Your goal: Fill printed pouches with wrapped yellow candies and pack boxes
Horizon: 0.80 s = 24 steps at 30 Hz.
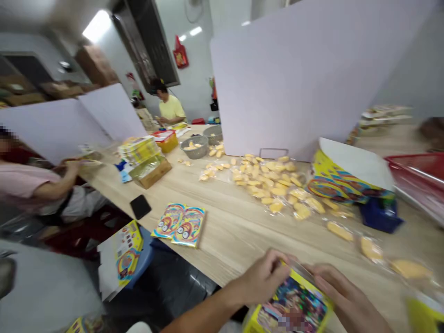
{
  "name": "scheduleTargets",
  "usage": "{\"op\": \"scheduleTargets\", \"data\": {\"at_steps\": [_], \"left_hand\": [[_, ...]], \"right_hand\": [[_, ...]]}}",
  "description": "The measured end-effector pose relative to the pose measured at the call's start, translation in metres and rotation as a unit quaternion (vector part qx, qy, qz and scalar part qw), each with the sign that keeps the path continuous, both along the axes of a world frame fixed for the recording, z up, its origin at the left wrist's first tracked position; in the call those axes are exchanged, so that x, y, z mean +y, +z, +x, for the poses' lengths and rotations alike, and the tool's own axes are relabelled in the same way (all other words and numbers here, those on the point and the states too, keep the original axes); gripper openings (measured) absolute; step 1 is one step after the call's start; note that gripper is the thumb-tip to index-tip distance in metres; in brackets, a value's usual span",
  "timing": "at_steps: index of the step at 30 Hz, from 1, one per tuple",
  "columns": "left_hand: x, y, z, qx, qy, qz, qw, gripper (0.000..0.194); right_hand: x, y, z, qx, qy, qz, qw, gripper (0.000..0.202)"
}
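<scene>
A yellow box with a dark, colourful printed panel is held at the table's front edge, low in the view. My left hand has its fingers closed on the box's upper left edge. At the upper right edge my right hand grips the same box with bent fingers. Beyond them lies a pile of yellow pieces in clear wrappers. A few more wrapped pieces trail to the right of my hands. Two printed packs lie side by side on the table to the left.
Flat yellow cartons and a red basket are at the right. A white panel stands behind the pile. A black square, a cardboard box and grey bowls are farther left. Two other people sit at tables.
</scene>
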State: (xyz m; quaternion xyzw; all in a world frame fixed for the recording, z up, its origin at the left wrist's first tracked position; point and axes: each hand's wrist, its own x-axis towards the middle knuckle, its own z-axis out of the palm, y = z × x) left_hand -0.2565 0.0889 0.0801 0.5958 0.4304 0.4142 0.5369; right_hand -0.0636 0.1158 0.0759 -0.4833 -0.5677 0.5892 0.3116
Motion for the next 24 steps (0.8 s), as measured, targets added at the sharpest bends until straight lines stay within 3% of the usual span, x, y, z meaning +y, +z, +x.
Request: {"op": "scheduleTargets", "data": {"at_steps": [3, 7, 10, 13, 17, 24], "left_hand": [[0.001, 0.0, -0.002, -0.057, -0.017, -0.037, 0.998, 0.026], [0.002, 0.005, -0.004, -0.065, -0.04, -0.04, 0.996, 0.036], [0.0, 0.01, -0.005, -0.005, -0.035, -0.021, 0.999, 0.03], [0.0, 0.013, -0.005, 0.009, -0.01, -0.017, 1.0, 0.025], [0.003, 0.012, -0.003, -0.018, 0.002, -0.004, 1.0, 0.021], [0.002, 0.008, -0.003, -0.026, 0.048, -0.013, 0.998, 0.019]], "right_hand": [[-0.001, 0.022, -0.006, 0.018, -0.006, -0.014, 1.0, 0.033], [-0.003, 0.029, -0.01, 0.025, -0.04, -0.004, 0.999, 0.03], [-0.007, 0.029, -0.005, 0.059, 0.002, 0.017, 0.998, 0.024], [-0.011, 0.023, 0.005, 0.073, 0.059, -0.011, 0.996, 0.026], [-0.015, 0.01, 0.011, 0.118, -0.012, -0.053, 0.992, 0.026], [-0.028, 0.007, 0.001, 0.147, -0.021, 0.035, 0.988, 0.021]]}}
